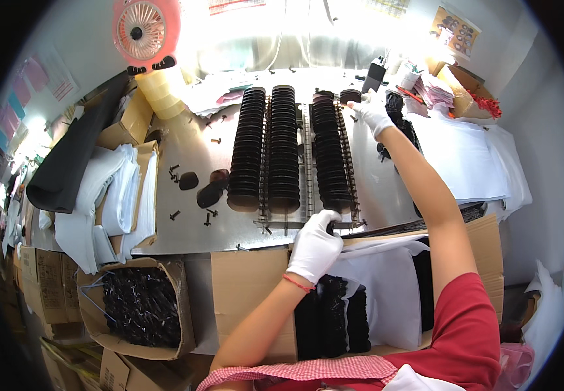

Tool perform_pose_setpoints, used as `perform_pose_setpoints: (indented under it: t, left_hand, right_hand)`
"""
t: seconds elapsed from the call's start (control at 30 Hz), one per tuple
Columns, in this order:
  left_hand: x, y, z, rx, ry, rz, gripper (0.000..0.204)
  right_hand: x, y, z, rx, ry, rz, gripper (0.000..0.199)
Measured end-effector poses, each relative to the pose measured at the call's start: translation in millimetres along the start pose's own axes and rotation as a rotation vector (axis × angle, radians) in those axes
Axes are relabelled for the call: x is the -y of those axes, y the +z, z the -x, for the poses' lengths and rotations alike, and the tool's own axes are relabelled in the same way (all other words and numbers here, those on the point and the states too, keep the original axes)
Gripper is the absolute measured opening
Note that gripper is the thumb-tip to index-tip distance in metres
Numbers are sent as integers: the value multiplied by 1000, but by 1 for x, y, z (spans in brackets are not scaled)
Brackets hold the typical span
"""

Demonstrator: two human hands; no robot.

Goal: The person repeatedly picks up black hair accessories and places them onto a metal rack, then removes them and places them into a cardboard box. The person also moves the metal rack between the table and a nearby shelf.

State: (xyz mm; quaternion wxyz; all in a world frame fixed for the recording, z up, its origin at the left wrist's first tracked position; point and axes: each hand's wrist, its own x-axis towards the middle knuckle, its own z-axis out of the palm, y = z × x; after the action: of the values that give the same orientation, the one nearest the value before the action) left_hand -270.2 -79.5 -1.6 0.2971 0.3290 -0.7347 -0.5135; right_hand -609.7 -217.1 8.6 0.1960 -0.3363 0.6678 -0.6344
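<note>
We work with our white-gloved left hand and white-gloved right hand at opposite ends of a row of dark, rounded, lens-like discs.
The row stands rightmost of three in a silver metal rack on the shiny steel table; our left fingers curl, our right fingers extend, and we cannot tell whether either grips anything.
</note>
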Motion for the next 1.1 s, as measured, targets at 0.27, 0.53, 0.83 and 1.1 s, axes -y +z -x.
perform_pose_setpoints:
  t: [0.27, 0.53, 0.83, 1.1]
  left_hand:
    - [-6, -12, -2, 48, -103, -91, 27]
    - [-24, -23, 5, 3, -405, 647, 31]
    - [-61, 30, 12, -66, -334, 1369, 42]
    - [-54, 105, 47, 399, 501, 38, 69]
  right_hand:
    - [-41, 36, -9, 164, -379, 391, 36]
    - [7, 23, 44, -181, -482, 271, 27]
    - [117, -52, 294, 588, -622, 612, 74]
    - [110, -205, 340, 288, 154, 186, 41]
